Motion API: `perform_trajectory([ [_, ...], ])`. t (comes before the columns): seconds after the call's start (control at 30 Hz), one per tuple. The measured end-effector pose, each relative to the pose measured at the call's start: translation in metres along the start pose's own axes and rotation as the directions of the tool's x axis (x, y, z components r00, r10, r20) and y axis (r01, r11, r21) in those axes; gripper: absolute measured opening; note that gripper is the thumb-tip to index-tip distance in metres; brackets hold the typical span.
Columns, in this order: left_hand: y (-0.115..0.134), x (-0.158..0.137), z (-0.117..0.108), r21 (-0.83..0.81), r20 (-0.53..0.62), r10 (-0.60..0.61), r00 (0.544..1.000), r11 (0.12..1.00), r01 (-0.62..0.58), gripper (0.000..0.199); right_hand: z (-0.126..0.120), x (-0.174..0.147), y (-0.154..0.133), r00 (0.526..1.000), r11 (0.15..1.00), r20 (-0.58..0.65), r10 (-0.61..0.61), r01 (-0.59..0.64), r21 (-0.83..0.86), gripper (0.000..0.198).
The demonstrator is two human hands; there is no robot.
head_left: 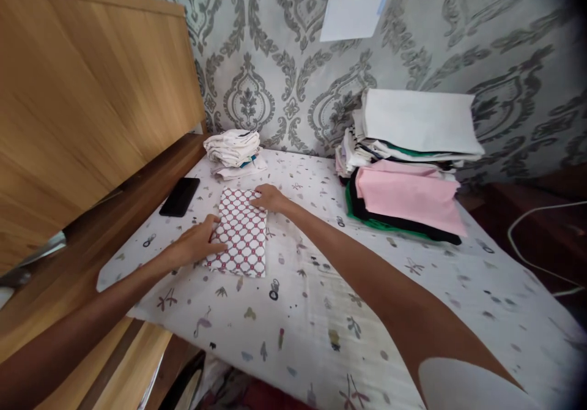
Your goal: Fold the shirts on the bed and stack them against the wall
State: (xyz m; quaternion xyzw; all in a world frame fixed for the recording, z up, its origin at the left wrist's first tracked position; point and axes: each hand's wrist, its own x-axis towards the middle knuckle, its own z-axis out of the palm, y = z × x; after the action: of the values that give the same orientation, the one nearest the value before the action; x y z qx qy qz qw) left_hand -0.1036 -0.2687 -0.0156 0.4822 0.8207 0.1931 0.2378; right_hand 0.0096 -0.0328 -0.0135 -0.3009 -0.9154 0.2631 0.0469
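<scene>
Cloth (241, 234) pinned down by two hands

So, treat the red-and-white lattice cloth as the middle of the clock, 12 pointing at the wall. It's folded into a neat rectangle, lying flat on a white printed sheet (293, 312).

Left hand (196, 243) is at 9 o'clock, thumb and fingers spread wide over that edge, tips resting on the fabric. Right hand (270, 198) is at 1 o'clock, fingers on the top right corner. Can't tell if it's actually pinching the cloth or just pressing on it.

Moving out: a small stack of white folded clothes (233, 149) sits near the cloth at 12, and a black phone (180, 197) lies at 10, near the left hand. Well off between 2 and 3 there's a pile with pink fabric (408, 193) on top and black and green under it. Taller white-topped stack (419, 116) just behind that, at 2.

Further out, a wooden panel (92, 98) fills 10 to 11, patterned wallpaper (247, 95) runs across 12, and a white sheet of paper (353, 15) is on the wall around 1.
</scene>
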Motion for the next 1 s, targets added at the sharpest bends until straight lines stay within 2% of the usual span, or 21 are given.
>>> perform_trajectory([
  [0.07,0.004,-0.002,0.000,-0.098,0.043,0.030,0.999,0.995,-0.025,0.064,-0.005,-0.008,0.001,1.000,1.000,-0.014,0.024,-0.024,0.018,0.015],
  [0.13,0.008,0.005,-0.006,-0.193,0.098,0.063,0.993,0.980,-0.043,0.062,-0.012,-0.030,0.008,0.996,0.997,-0.060,0.067,-0.065,0.039,0.010],
  [0.2,0.016,0.018,-0.012,-0.238,0.122,0.105,0.987,0.968,-0.073,0.059,-0.019,-0.066,0.021,0.987,0.991,-0.103,0.123,-0.116,0.070,0.007],
  [0.27,0.026,0.036,-0.014,-0.265,0.125,0.183,0.975,0.953,-0.145,0.053,-0.021,-0.116,0.038,0.975,0.972,-0.104,0.198,-0.182,0.147,0.009],
  [0.33,0.038,0.053,-0.008,-0.318,0.133,0.277,0.952,0.921,-0.224,0.044,-0.020,-0.172,0.056,0.944,0.841,0.009,0.329,-0.298,0.451,0.015],
  [0.37,0.045,0.060,-0.001,-0.342,0.136,0.314,0.940,0.905,-0.253,0.039,-0.019,-0.198,0.064,0.927,0.783,0.043,0.373,-0.339,0.521,0.019],
  [0.4,0.051,0.066,0.006,-0.354,0.133,0.340,0.931,0.894,-0.275,0.035,-0.019,-0.221,0.071,0.914,0.768,0.070,0.400,-0.376,0.519,0.023],
  [0.43,0.056,0.071,0.014,-0.353,0.124,0.355,0.927,0.888,-0.294,0.032,-0.019,-0.240,0.077,0.903,0.795,0.030,0.429,-0.393,0.462,0.024],
  [0.5,0.062,0.074,0.026,-0.317,0.077,0.365,0.928,0.891,-0.324,0.028,-0.023,-0.263,0.085,0.880,0.876,-0.142,0.452,-0.408,0.258,0.026],
  [0.53,0.062,0.074,0.029,-0.290,0.040,0.363,0.931,0.896,-0.337,0.028,-0.026,-0.266,0.088,0.872,0.905,-0.245,0.423,-0.397,0.152,0.028],
  [0.6,0.060,0.070,0.030,-0.234,-0.035,0.346,0.937,0.909,-0.345,0.030,-0.031,-0.256,0.091,0.875,0.952,-0.393,0.282,-0.305,0.006,0.032],
  [0.7,0.054,0.059,0.022,-0.162,-0.057,0.299,0.953,0.939,-0.304,0.034,-0.028,-0.219,0.088,0.894,0.993,-0.447,-0.015,-0.038,-0.109,0.034],
  [0.77,0.050,0.051,0.017,-0.148,-0.012,0.251,0.968,0.957,-0.250,0.032,-0.020,-0.195,0.085,0.898,0.986,-0.427,-0.108,0.043,-0.161,0.036],
  [0.87,0.050,0.043,0.015,-0.205,0.035,0.191,0.981,0.962,-0.180,0.025,-0.008,-0.174,0.085,0.913,0.985,-0.403,-0.068,-0.004,-0.175,0.031],
  [1.0,0.060,0.043,0.019,-0.409,-0.040,0.192,0.981,0.892,-0.191,0.018,-0.004,-0.173,0.096,0.900,0.995,-0.434,0.026,-0.066,-0.077,0.018],
])
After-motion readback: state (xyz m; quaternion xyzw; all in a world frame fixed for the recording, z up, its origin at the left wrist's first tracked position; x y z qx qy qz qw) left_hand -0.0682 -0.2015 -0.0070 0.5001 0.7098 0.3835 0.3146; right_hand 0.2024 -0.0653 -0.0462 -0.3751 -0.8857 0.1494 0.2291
